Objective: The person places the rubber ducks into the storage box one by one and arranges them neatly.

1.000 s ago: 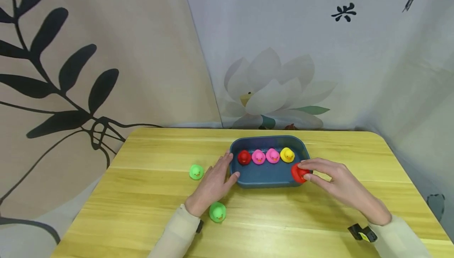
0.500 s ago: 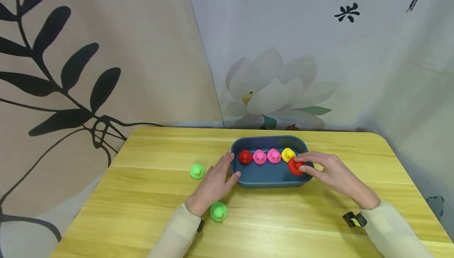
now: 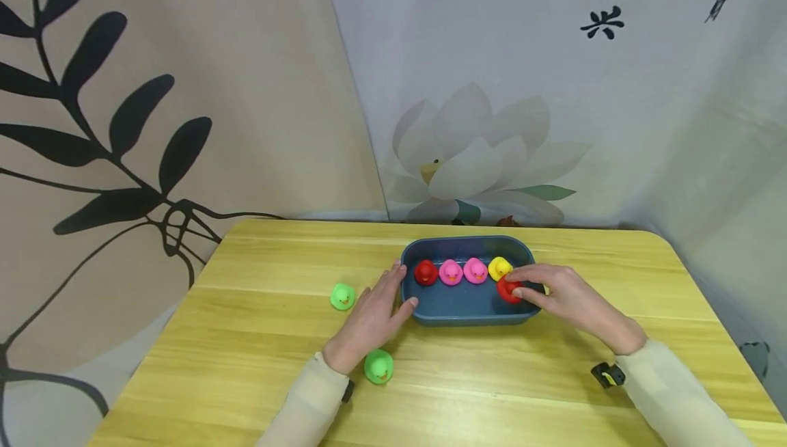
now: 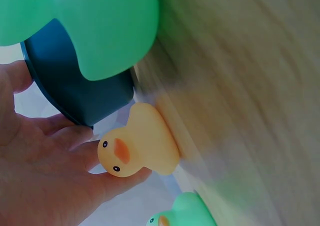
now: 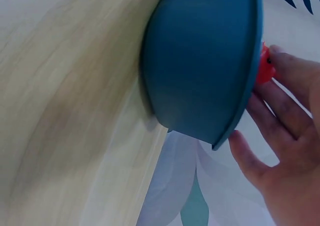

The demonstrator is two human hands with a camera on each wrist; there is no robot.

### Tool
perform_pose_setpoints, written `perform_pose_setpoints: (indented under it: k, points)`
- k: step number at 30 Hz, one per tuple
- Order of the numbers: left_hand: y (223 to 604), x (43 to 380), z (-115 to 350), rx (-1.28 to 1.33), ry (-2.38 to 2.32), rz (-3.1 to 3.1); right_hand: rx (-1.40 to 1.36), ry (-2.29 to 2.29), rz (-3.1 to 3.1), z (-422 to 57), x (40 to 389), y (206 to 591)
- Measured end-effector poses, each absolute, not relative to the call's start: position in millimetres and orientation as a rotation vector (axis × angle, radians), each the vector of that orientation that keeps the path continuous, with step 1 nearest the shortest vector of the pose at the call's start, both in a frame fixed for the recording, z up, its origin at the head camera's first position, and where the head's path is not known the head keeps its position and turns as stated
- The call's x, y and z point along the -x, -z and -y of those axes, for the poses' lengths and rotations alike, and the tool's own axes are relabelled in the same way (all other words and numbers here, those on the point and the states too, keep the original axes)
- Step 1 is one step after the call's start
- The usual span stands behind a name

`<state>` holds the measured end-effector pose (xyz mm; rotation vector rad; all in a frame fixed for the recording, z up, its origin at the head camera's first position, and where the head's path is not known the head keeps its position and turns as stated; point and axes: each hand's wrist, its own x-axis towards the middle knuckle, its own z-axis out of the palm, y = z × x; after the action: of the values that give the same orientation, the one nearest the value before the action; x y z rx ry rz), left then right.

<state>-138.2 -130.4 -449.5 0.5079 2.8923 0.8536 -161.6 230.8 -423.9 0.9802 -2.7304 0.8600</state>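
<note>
Rounded red duck [image 3: 506, 292] pinched, smooth round-cornered tray [image 3: 455, 305] beneath

head view faces forward-down; close wrist views share the tray [image 3: 461, 307].

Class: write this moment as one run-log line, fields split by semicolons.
left hand touches tray; right hand pinches red duck over tray; in tray: second red duck, pink ducks, yellow duck; on table: green ducks
</note>
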Motion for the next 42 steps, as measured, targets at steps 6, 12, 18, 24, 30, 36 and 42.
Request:
perform_pose_setpoints:
  k: [6,12,18,24,30,36,42]
  points:
    - [448.4,137.1,129.9,-0.499,-0.854,-2.893,-1.033,-0.802,2.736,-229.8,164.8,425.6]
    - [448.0,136.8,129.6,-0.501,-0.851,-2.892,-1.063,-0.765,2.740,-228.9,168.0,428.6]
    - [447.6,136.4,129.7,-0.509,-0.854,-2.897,-1.104,-0.742,2.681,-229.1,169.5,432.3]
    - [447.8,136.4,130.0,-0.509,-0.867,-2.897,-1.063,-0.742,2.731,-229.9,167.5,435.9]
    - [448.7,136.9,130.7,-0.516,-0.868,-2.902,-1.019,-0.771,2.807,-230.5,167.4,437.2]
    - [448.8,136.2,130.3,-0.508,-0.874,-2.894,-0.997,-0.788,2.856,-229.8,168.7,438.0]
    - [449.1,136.1,130.0,-0.514,-0.882,-2.897,-1.004,-0.789,2.876,-229.9,170.2,438.9]
